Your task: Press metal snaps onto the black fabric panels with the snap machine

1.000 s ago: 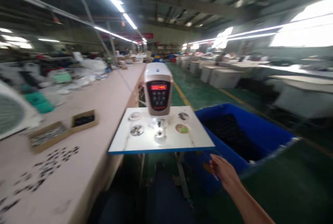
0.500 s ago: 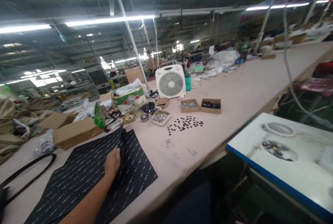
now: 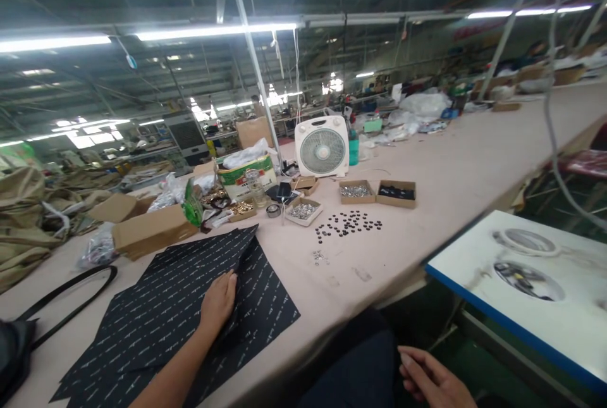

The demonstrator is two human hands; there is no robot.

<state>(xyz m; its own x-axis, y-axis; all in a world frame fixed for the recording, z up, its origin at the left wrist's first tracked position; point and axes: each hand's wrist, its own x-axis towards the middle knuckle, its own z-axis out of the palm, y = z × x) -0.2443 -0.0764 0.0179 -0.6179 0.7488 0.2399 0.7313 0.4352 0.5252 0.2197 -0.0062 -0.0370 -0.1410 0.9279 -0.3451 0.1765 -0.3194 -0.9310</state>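
Black sheets of material [image 3: 175,294] with rows of small white print lie layered on the near left of the table. My left hand [image 3: 219,299] is closed over the right edge of the upper sheet, its fingertips partly hidden by the fold. To the right of the sheets, low in the view and beside a dark-clothed leg [image 3: 353,370], is my right hand [image 3: 432,379]. Its thumb and fingers are curled together; whatever they may hold is too small to see. Small black round pieces [image 3: 348,223] and a few shiny bits [image 3: 320,258] lie beyond the sheets.
Past the sheets stand a box of silver parts [image 3: 303,221], a box of black parts [image 3: 397,202] and a white fan [image 3: 322,147]. An open cardboard box [image 3: 154,231] and a black strap [image 3: 71,281] are left. A white-topped machine table [image 3: 474,250] stands right.
The view has shifted, so things appear farther right. The upper sheet's raised fold lies flatter under my left hand. My right hand has come into view at the bottom.
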